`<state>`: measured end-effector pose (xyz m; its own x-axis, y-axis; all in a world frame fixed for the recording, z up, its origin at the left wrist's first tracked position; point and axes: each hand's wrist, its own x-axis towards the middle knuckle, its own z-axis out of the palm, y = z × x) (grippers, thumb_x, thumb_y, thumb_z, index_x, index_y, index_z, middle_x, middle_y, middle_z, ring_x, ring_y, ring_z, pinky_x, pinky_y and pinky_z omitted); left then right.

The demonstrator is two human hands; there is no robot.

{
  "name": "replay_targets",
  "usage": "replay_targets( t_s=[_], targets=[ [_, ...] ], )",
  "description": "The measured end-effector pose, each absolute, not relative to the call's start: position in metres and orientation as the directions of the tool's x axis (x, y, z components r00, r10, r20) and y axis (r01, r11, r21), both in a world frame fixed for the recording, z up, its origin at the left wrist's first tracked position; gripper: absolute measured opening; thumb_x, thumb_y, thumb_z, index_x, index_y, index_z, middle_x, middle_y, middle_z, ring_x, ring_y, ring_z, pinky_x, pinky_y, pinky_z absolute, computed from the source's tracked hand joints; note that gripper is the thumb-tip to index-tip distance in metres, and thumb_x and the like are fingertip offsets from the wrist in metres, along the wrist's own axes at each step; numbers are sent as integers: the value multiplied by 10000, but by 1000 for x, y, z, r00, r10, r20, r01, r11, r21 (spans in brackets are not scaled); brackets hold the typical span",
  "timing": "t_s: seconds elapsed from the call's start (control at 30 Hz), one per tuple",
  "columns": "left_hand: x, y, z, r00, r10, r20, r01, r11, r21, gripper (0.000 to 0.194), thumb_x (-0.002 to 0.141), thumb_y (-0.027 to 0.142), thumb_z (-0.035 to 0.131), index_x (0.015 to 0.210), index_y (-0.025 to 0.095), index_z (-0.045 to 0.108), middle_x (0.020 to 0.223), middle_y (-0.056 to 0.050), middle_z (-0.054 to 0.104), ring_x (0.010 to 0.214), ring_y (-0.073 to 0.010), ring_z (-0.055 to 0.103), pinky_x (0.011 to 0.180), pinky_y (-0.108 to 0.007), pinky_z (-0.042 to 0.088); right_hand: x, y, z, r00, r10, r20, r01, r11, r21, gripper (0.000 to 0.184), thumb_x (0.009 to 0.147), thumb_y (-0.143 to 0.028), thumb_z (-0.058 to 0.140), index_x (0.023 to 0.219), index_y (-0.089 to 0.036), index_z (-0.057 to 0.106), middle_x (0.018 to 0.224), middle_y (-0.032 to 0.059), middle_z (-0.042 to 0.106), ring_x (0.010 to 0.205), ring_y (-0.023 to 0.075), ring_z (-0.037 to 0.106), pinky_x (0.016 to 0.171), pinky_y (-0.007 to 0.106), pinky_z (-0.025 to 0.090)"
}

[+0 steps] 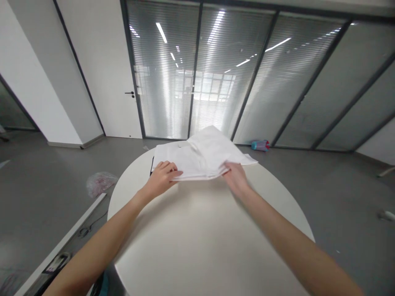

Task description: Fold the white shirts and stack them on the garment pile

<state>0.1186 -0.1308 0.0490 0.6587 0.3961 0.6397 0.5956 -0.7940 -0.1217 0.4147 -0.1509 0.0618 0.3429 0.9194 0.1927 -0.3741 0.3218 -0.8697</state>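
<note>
A white folded garment (200,154) lies at the far side of a round white table (200,238). My left hand (162,176) rests on the garment's near left edge, fingers curled and pressing on the cloth. My right hand (236,176) grips the near right edge, with a folded layer of the cloth lifted above it. Something dark (152,164) shows just under the garment's left edge.
A crumpled plastic bag (100,183) and a long white board (61,242) lie on the grey floor at the left. A blue and pink bottle (260,144) lies by the glass wall with blinds. A white door (105,74) stands at the back left.
</note>
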Motion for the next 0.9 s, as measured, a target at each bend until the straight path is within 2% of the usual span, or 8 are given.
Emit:
replay_targets(
  t_s=[0.1,0.17,0.33,0.5,0.57,0.73,0.83,0.9],
  targets=[
    [137,-146,48,820,382,427,506,-833,-226,281,847,444,702,937,179,719,927,-75,629,886,-225,535,766,-345,363,460,-174,27,621,781,71,12,81,-997,544,592,-197,648,1099,-283,469,1017,1,608,957,198,611,828,371,536],
    [145,-150,44,846,404,348,499,-829,-251,349,817,505,714,905,167,716,929,-76,623,892,-234,534,775,-357,359,478,-183,16,706,671,227,304,2,-953,566,618,-237,650,1149,-278,459,1132,45,557,1083,232,558,944,430,482],
    [149,-152,38,821,484,303,560,-786,-263,271,823,399,736,985,188,690,995,-81,611,952,-248,539,814,-365,368,465,-183,20,122,909,398,740,184,-647,328,794,-363,599,1094,-232,574,1195,91,540,1141,251,531,1033,445,402],
    [148,-156,36,792,527,308,600,-765,-236,245,860,308,684,1068,183,648,1045,-94,612,972,-260,565,833,-373,413,429,-177,18,-202,927,315,917,292,-271,672,775,-411,711,1388,-261,479,1415,124,429,1275,308,436,1054,464,362],
    [148,-155,36,782,545,303,609,-771,-187,122,915,252,590,985,173,652,997,-88,624,933,-246,591,795,-355,433,423,-175,14,-230,925,303,934,298,-199,591,815,-373,682,1369,-253,515,1389,124,474,1240,304,471,1033,454,376],
    [140,-148,45,485,726,488,631,-677,380,193,959,265,443,879,176,594,775,-31,603,667,-166,591,631,-288,465,438,-168,21,-150,902,406,869,315,-380,205,883,-242,519,1023,-198,663,955,68,663,907,204,611,870,347,461],
    [124,-153,48,85,895,438,253,-444,859,199,889,379,565,842,186,555,748,5,598,630,-149,603,612,-283,530,475,-164,43,46,833,551,750,335,-570,182,799,-288,563,942,-204,637,836,23,641,756,171,597,755,304,485],
    [106,-164,44,-74,967,244,-95,-250,964,214,807,371,666,849,187,564,838,-1,648,721,-165,658,687,-319,583,514,-163,54,231,783,578,695,283,-661,210,729,-298,582,910,-201,623,770,6,617,693,165,581,694,294,484]
  ],
)
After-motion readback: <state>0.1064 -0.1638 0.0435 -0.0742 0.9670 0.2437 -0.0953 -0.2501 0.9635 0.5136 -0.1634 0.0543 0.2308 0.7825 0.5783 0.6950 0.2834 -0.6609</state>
